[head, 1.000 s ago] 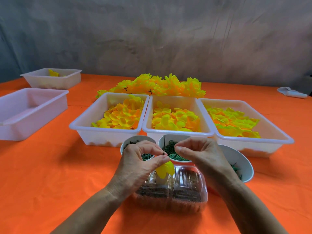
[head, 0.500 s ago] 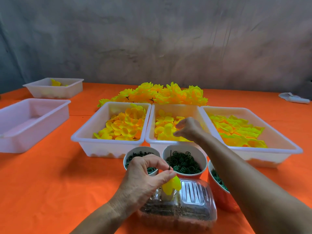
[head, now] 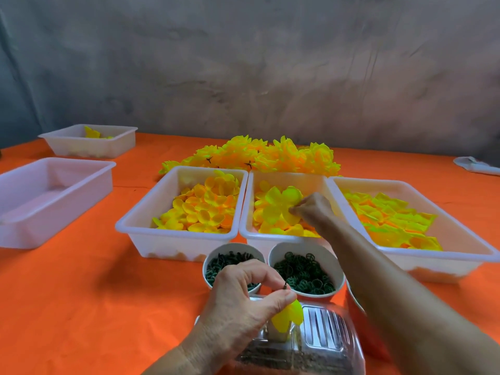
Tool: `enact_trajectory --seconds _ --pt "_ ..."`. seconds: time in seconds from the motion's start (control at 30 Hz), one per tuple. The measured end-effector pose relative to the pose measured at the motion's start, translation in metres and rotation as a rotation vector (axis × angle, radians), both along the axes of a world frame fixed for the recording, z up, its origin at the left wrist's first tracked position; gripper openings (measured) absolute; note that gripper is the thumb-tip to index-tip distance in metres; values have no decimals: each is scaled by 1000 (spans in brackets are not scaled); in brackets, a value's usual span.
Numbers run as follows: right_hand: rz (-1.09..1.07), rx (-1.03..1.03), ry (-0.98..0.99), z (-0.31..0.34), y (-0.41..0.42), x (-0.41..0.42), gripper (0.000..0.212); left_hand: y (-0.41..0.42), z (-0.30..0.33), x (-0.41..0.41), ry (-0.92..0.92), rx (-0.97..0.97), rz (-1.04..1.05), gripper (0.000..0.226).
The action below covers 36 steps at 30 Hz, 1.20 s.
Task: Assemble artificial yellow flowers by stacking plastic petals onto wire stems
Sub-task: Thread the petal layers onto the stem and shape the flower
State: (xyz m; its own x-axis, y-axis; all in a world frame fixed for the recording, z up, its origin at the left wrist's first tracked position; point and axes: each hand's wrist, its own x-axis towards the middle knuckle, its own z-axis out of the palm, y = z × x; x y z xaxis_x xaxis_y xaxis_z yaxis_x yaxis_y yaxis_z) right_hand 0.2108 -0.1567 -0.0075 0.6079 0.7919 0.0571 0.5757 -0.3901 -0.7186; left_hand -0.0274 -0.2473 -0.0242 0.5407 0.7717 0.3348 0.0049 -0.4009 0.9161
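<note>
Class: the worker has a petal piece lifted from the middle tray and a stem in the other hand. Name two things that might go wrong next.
1. The right hand pinches the petal piece only at its edge; it may slip back into the middle tray.
2. The right forearm crosses low over the cup of green rings and may knock it.

Your right forearm (head: pixel 405 301) is smeared with motion blur and covers most of the third bowl (head: pixel 354 299), so you see only a sliver of its rim and cannot tell what it holds. Your left hand (head: pixel 243 296) hides all but the dark tip of the wire stem (head: pixel 285 286) and the top of the small yellow petal (head: pixel 288 316). The clear plastic box (head: pixel 322 339) is cut off by the bottom edge, and glare blurs its brown contents. The pale object (head: pixel 476 165) at the right edge is cropped and too small to identify. The left tray (head: pixel 54 190) runs off the frame's left side.
</note>
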Motion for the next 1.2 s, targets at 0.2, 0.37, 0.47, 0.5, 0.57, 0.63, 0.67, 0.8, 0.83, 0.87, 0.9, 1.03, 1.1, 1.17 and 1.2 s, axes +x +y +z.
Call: enact_trajectory --seconds 0.2,0.37,0.47,0.5,0.57,0.63,0.67,0.8,0.83,0.87,0.9,1.03,1.1,1.17,1.2 --pt "33 243 269 10 -23 -1 20 0 -3 0 3 24 23 16" --pt "117 352 425 19 -47 -17 27 0 -4 0 11 33 37 21" --pt "199 428 553 25 -67 -29 25 -2 -4 0 10 21 43 24" --pt "222 451 579 25 -74 -33 25 -3 -4 0 4 8 45 22" --pt "269 499 630 26 -89 -41 22 -4 -3 0 -6 -16 49 20" --pt "345 505 647 26 -102 -50 21 -6 -3 1 -6 -19 65 21" --pt "383 493 646 26 -109 -54 22 -6 -3 1 -5 -16 75 21" --pt "518 492 625 25 -134 -69 20 -7 -2 2 -21 -16 71 22" --pt "545 500 621 25 -139 -72 15 -7 -2 2 -25 -14 68 22" --pt "562 505 617 26 -143 -75 13 -7 -2 2 -31 -12 65 22" --pt "572 509 606 26 -146 -78 15 -7 -2 3 -37 -11 65 22" --pt "610 502 554 26 -155 -85 14 -8 -2 2 -43 -21 57 31" --pt "638 497 559 26 -158 -86 13 -9 -1 2 -46 0 55 35" --pt "665 501 572 25 -159 -87 15 -9 1 3 -41 22 60 35" --pt "679 505 580 26 -160 -88 15 -10 1 3 -37 23 64 34"
